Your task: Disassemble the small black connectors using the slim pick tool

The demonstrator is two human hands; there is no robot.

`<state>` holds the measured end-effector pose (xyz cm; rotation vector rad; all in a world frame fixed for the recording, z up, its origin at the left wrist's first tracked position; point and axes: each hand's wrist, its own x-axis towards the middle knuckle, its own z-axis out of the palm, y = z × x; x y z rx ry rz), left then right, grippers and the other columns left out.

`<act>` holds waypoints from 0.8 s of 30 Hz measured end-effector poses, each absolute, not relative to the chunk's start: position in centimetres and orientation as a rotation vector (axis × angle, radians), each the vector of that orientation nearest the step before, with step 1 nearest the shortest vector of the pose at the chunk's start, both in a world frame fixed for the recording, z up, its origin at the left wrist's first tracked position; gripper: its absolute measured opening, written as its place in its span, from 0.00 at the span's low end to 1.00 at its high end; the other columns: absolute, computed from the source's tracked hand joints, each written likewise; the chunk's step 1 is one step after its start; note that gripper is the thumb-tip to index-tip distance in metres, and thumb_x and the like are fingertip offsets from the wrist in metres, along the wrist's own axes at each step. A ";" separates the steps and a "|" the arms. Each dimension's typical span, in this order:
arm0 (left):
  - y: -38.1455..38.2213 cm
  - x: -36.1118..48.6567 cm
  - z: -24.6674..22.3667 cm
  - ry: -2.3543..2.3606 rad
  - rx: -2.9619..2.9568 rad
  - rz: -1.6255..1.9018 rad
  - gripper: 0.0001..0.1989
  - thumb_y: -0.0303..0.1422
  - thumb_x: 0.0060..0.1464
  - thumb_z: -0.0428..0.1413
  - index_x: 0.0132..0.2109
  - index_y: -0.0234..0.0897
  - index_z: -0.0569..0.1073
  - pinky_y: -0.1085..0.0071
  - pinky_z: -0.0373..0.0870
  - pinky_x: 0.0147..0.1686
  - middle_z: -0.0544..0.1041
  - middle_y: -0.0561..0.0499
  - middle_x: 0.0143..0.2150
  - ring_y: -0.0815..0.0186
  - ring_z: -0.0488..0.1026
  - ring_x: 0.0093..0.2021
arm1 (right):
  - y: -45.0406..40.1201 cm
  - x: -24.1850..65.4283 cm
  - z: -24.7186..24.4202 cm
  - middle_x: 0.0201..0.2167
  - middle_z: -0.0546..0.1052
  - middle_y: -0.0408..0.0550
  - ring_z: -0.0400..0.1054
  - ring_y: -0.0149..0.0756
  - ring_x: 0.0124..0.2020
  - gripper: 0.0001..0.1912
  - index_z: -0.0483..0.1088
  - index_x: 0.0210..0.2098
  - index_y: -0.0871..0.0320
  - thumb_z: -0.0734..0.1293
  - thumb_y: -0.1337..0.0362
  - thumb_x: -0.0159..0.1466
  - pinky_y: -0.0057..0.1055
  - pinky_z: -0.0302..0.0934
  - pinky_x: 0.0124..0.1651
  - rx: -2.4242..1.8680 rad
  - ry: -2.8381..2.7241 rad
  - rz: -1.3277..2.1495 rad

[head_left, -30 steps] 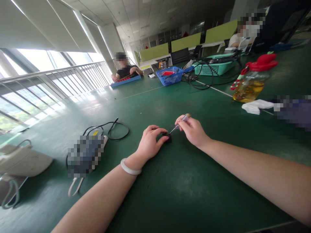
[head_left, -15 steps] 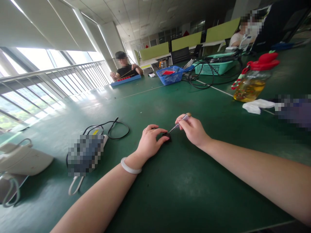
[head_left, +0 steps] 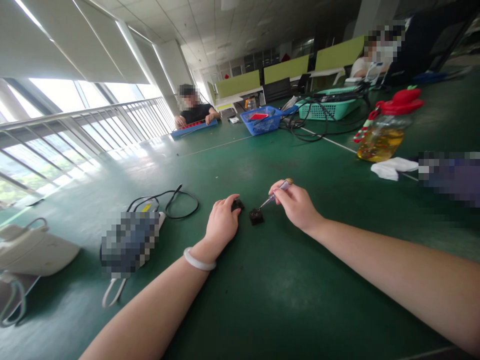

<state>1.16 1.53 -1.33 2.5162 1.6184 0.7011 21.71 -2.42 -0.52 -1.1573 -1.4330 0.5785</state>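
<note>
A small dark block lies on the green table between my hands. My right hand is closed around a screwdriver with a clear handle, its tip at the top of that block. To the left, my left hand, with a white bangle at the wrist, has its thumb and fingers around a second small dark piece, partly hidden by the fingers.
A cable and a blurred-out device lie left, by a pale appliance. Farther off are a blue basket, a green basket, a red-lidded jar, white tissue and a seated person.
My left hand has moved left, off the small block, and is now at another dark piece. The screwdriver in my right hand has shifted slightly left and down.
</note>
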 end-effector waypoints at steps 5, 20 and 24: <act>1.0 1.5 -0.7 1.393 2.481 0.939 0.18 0.30 0.59 0.52 0.57 0.41 0.66 0.60 0.69 0.50 0.74 0.47 0.50 0.59 0.71 0.49 | -2.3 21.7 -0.6 0.23 0.70 0.43 0.66 0.35 0.28 0.12 0.69 0.29 0.57 0.58 0.60 0.63 0.31 0.59 0.36 -1.168 -1.445 0.551; -0.1 2.0 -0.1 0.941 2.685 0.667 0.23 0.34 0.57 0.56 0.59 0.43 0.64 0.62 0.67 0.52 0.74 0.47 0.49 0.60 0.69 0.50 | -2.2 21.6 -0.7 0.24 0.71 0.43 0.67 0.35 0.29 0.12 0.69 0.28 0.57 0.58 0.60 0.63 0.31 0.59 0.36 -1.196 -1.457 0.495; -0.1 2.0 -0.1 0.948 2.689 0.641 0.23 0.34 0.57 0.56 0.59 0.43 0.65 0.63 0.67 0.52 0.74 0.47 0.49 0.60 0.69 0.50 | -2.3 21.7 -0.6 0.24 0.71 0.43 0.67 0.35 0.29 0.11 0.69 0.29 0.57 0.58 0.60 0.63 0.31 0.59 0.36 -1.199 -1.458 0.497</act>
